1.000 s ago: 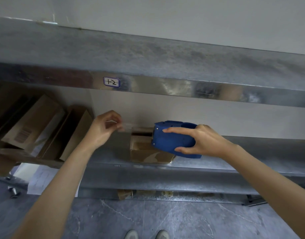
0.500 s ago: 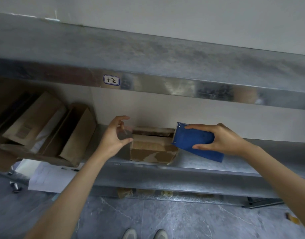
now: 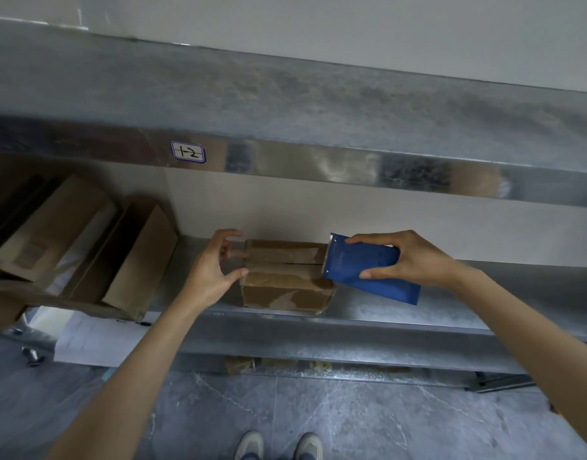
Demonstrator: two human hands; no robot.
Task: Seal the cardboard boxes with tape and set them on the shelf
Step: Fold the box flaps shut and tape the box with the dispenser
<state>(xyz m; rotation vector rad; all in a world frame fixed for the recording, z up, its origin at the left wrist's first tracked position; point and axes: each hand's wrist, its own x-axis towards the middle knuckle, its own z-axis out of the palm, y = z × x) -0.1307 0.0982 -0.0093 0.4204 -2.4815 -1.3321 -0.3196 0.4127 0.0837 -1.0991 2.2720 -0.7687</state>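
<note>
A small brown cardboard box [image 3: 285,287] sits on the metal shelf [image 3: 435,313], its top flaps closed with a seam across the middle. My right hand [image 3: 411,260] grips a blue tape dispenser [image 3: 362,265] whose front edge rests on the box's right top end. My left hand [image 3: 212,270] is at the box's left end, fingers apart and curled, thumb touching the top left corner. A faint clear strip of tape shows by those fingers.
An upper metal shelf [image 3: 285,104] with a label "1-2" [image 3: 188,152] overhangs the box. Larger cartons [image 3: 53,234] lean at the left of the same shelf. White paper [image 3: 86,340] hangs below them. My shoes [image 3: 279,446] stand on the grey floor.
The right hand drew the dispenser from over the box to its right end and tipped it down. The left hand let go its pinch on the tape and dropped to the box's left corner.
</note>
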